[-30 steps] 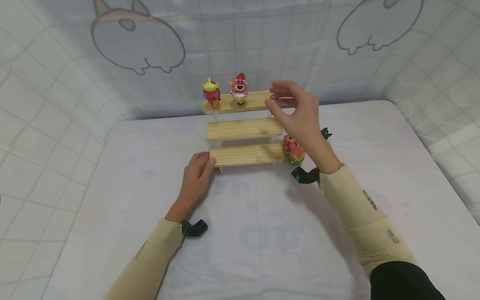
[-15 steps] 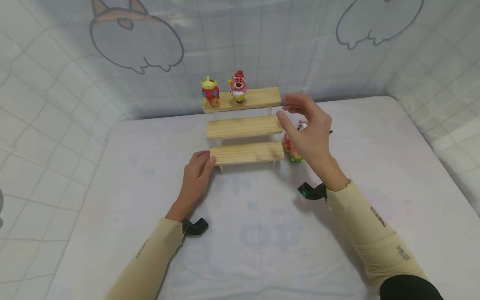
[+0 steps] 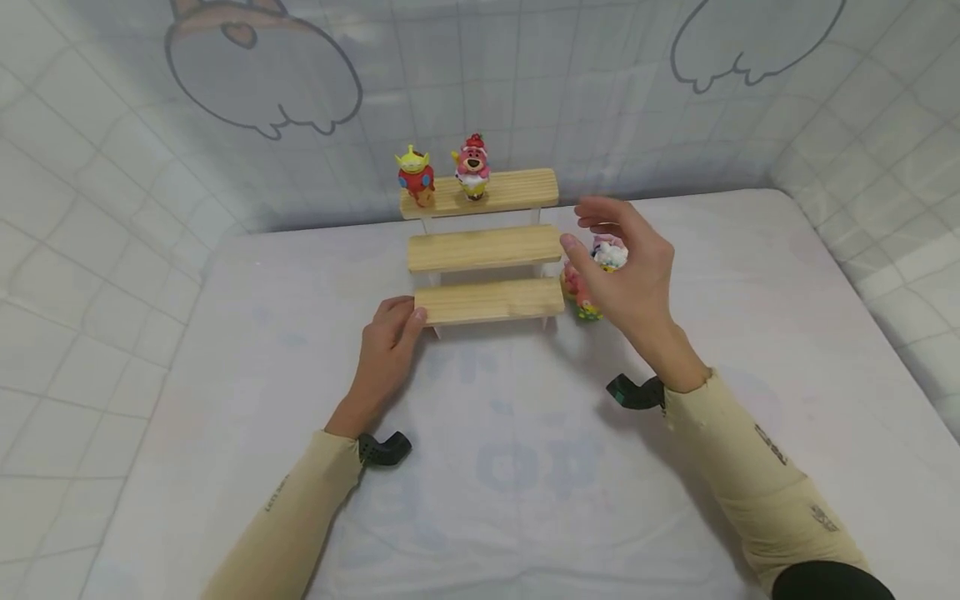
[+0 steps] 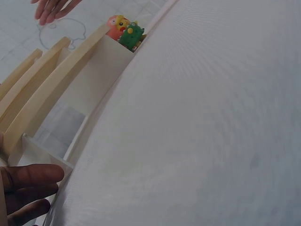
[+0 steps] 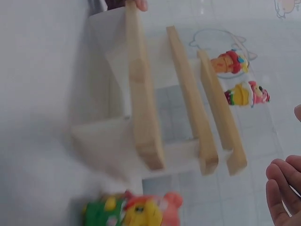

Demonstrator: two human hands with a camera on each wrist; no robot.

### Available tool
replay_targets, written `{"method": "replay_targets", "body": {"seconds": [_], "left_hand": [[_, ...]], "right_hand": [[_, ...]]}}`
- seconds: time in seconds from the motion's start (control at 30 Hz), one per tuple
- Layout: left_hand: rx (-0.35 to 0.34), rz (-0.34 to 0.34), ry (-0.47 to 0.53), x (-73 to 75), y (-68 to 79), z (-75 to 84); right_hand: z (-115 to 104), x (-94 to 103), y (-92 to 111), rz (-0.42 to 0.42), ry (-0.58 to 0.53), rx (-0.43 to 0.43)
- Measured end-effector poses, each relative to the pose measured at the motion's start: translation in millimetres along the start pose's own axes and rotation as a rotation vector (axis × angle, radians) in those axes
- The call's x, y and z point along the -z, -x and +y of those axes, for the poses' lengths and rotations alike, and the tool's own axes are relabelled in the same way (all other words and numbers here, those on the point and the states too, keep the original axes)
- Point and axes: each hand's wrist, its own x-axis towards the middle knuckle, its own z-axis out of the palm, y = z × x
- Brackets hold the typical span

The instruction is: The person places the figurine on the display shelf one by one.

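A three-tier wooden display shelf [image 3: 487, 302] with pale side supports stands at the middle of the table. My left hand [image 3: 385, 346] holds the left end of its lowest board, thumb at the front corner and fingers beside the support. On the top board stand a yellow-headed, three-eyed alien figurine [image 3: 416, 178] in red and, to its right, a pink bear figurine [image 3: 472, 171]. To the right of the shelf, my right hand [image 3: 633, 279] hovers with fingers gently curved and nothing between them. It partly hides several figurines, including a pink-and-green one [image 3: 587, 307] and a white-and-pink one [image 3: 609, 251].
A pale patterned cloth covers the table [image 3: 502, 500]. Behind the shelf rises a grid-printed backdrop [image 3: 615, 108], with similar sheets on both sides. Dark camera mounts [image 3: 633, 392] stick out from both wrists.
My right hand has drawn back from the right end of the top board, moving right and toward me, over the figurines. My left hand keeps its place on the shelf.
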Motion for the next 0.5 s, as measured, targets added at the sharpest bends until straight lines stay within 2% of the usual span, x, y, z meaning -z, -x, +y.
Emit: {"method": "replay_targets", "body": {"seconds": [0.17, 0.3, 0.5], "left_hand": [[0.019, -0.005, 0.009, -1.4, -1.0, -0.9], [0.029, -0.003, 0.000, -2.0, 0.1, -2.5], [0.020, 0.000, -0.004, -0.7, -0.1, -3.5]], "right_hand": [[10.4, 19.4, 10.9, -0.021, 0.088, -0.018], [15.1, 31.0, 19.9, -0.036, 0.119, -0.049], [45.4, 35.8, 27.0, -0.092, 0.177, -0.073]]}}
